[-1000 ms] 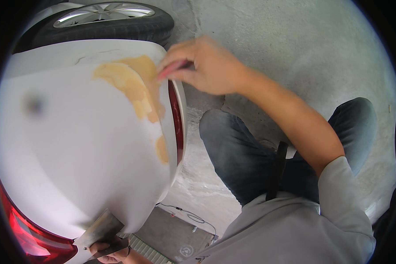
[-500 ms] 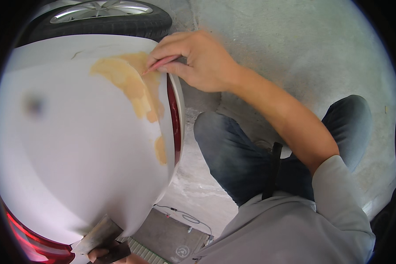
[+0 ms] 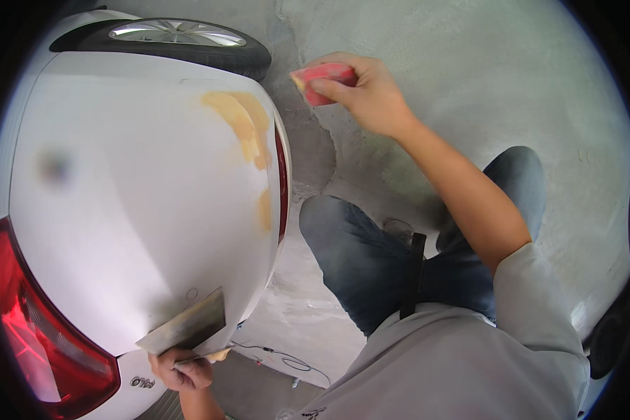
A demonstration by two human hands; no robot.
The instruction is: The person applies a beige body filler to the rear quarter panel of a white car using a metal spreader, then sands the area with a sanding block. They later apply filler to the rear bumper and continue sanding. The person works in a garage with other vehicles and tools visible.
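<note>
My right hand (image 3: pixel 372 94) pinches a red putty spreader (image 3: pixel 332 71), which has yellowish filler on its tip. It is raised over the floor, apart from the car. On the white bumper (image 3: pixel 133 175), a tan filler patch (image 3: pixel 241 122) curves near the wheel-side corner, and a smaller filler patch (image 3: pixel 264 210) lies beside the narrow red reflector (image 3: pixel 282 185). Low on the left, my left hand (image 3: pixel 182 369) is closed around a flat grey metal putty plate (image 3: pixel 192 323), close to the bumper. A yellowish lump (image 3: pixel 220 355) shows beside those fingers.
A car wheel (image 3: pixel 178 33) stands beyond the bumper. The large red tail light (image 3: pixel 45 329) sits at lower left. My bent knees (image 3: pixel 343 252) are beside the car on the concrete floor (image 3: pixel 427 42). A thin cable (image 3: pixel 297 364) lies on the floor below.
My right hand has lifted the spreader off the filler patch and moved it right and away from the bumper. My left hand has raised the plate. The view has shifted.
</note>
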